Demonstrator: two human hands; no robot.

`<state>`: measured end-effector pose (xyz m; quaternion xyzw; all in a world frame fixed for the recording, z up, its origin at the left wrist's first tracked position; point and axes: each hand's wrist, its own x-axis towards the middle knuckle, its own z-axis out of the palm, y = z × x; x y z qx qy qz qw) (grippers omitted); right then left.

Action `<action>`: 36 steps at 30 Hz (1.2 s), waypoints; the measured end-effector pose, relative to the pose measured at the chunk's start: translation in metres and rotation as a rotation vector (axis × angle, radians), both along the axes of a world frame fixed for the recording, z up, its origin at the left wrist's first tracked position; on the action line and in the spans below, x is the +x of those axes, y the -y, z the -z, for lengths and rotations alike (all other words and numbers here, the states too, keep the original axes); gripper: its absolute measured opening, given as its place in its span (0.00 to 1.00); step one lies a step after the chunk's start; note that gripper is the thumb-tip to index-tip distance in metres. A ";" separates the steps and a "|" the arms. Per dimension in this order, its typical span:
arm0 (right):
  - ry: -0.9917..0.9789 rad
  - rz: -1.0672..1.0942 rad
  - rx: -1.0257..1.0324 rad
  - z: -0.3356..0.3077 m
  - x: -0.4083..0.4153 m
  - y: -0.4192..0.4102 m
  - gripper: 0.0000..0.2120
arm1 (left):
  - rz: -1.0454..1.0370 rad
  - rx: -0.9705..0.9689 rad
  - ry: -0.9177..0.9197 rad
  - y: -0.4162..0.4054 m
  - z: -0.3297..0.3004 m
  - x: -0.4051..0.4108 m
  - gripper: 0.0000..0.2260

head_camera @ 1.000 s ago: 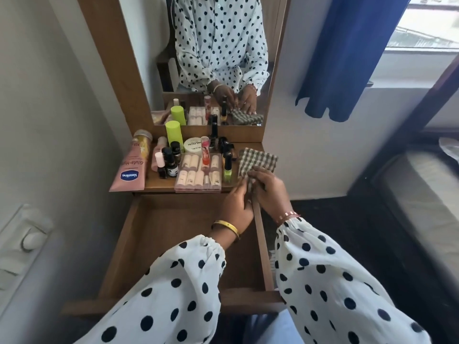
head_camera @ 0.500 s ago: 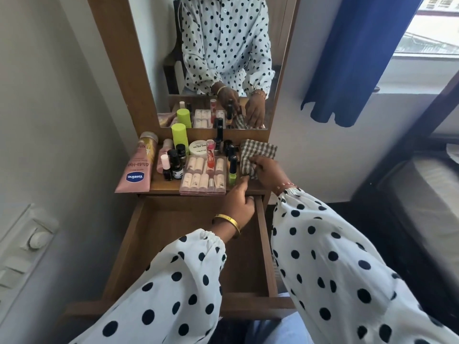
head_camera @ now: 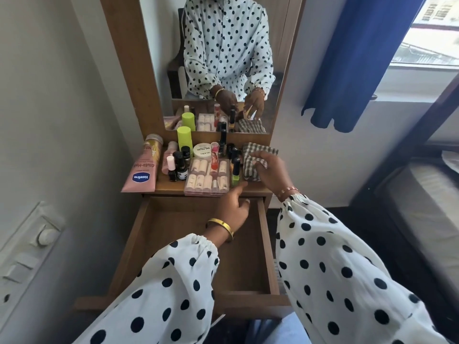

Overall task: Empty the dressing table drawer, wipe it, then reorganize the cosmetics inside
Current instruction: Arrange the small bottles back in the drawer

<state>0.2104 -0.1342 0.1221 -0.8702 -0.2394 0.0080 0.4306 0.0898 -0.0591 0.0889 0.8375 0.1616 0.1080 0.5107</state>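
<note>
The wooden drawer is pulled out and holds nothing. The cosmetics stand on the tabletop above it: a pink Vaseline tube, a lime-green bottle, small dark bottles, a white nail-polish jar, a clear box of tubes and a green nail-polish bottle. A checked cloth lies folded at the tabletop's right end. My right hand rests on the cloth with loose fingers. My left hand hovers at the drawer's back edge, its fingertips reaching the tabletop near the green bottle.
A mirror in a wooden frame rises behind the tabletop. A wall with a switch plate stands close on the left. A blue curtain and window are at the upper right, a bed at the right.
My right hand moved the folded cloth from the drawer's back right corner onto the tabletop's right end and relaxed on it. My left hand rose slightly toward the tabletop edge.
</note>
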 end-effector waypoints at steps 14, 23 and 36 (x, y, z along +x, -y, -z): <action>0.298 0.020 -0.084 -0.023 -0.033 -0.042 0.14 | -0.154 -0.118 0.226 -0.054 -0.024 -0.035 0.17; 0.130 0.053 -0.081 -0.009 -0.029 -0.030 0.14 | -0.137 -0.051 0.167 -0.055 -0.026 -0.027 0.16; -0.141 -0.064 0.189 -0.054 -0.050 -0.018 0.09 | -0.069 0.060 0.196 -0.043 -0.039 -0.012 0.17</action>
